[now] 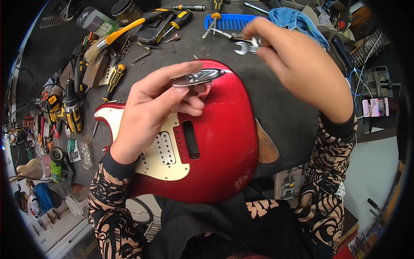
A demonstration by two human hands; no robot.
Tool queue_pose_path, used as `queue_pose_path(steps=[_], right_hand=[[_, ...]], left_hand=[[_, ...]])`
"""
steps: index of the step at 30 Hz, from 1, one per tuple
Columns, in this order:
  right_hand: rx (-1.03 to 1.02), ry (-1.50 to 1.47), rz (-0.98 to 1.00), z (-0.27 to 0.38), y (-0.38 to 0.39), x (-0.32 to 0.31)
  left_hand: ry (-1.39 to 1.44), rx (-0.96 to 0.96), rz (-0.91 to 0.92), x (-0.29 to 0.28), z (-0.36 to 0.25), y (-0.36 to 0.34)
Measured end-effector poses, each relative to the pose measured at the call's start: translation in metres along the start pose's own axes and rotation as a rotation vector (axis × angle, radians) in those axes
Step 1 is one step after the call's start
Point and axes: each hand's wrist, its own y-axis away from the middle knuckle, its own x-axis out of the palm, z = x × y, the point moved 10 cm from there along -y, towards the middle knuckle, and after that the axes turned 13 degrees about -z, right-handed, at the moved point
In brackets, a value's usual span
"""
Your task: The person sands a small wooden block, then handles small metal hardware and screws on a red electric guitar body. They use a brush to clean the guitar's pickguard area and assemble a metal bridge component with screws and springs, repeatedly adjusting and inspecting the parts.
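Note:
A glossy red electric guitar body (pixel 228 129) lies on the dark worktop in front of me. Its cream pickguard (pixel 177 169) carries a white pickup (pixel 165 149). Over the body's far part, my left hand (pixel 146 99) pinches a shiny chrome jack plate (pixel 200 77) between thumb and fingers; what lies behind the plate is mostly hidden. My right hand (pixel 291 60) is raised beyond the guitar's far right edge. Its fingers are closed around a small open-ended wrench (pixel 245 48), whose jaw points left.
A blue comb-shaped rack (pixel 235 20) and a blue cloth (pixel 295 22) lie at the back. Screwdrivers, a paintbrush (pixel 101 47) and a yellow-black drill (pixel 71 110) crowd the left. A brown leather piece (pixel 267 146) pokes out beside the guitar; a lit phone (pixel 375 107) sits far right.

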Motion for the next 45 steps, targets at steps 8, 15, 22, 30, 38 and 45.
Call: queue_pose_path(steps=[8,15,22,30,38,45], right_hand=[[0.194,-0.028,0.137,-0.033,0.031,0.041],[0.130,0.087,0.102,-0.028,0.037,0.055],[0.075,0.128,0.091,-0.024,0.038,0.058],[-0.022,0.000,-0.154,0.009,0.017,0.028],[-0.196,-0.303,-0.346,0.061,0.026,0.032],[0.008,-0.504,-0.355,0.039,0.030,0.042]], left_hand=[[0.061,-0.003,-0.005,-0.005,0.000,-0.003],[0.053,-0.017,0.006,-0.002,0.000,-0.003],[0.028,-0.032,-0.015,-0.003,0.004,-0.003],[0.006,-0.050,-0.038,-0.004,0.004,-0.002],[-0.014,-0.008,-0.038,0.001,0.003,0.000],[-0.134,-0.016,-0.194,0.000,0.001,-0.011]])
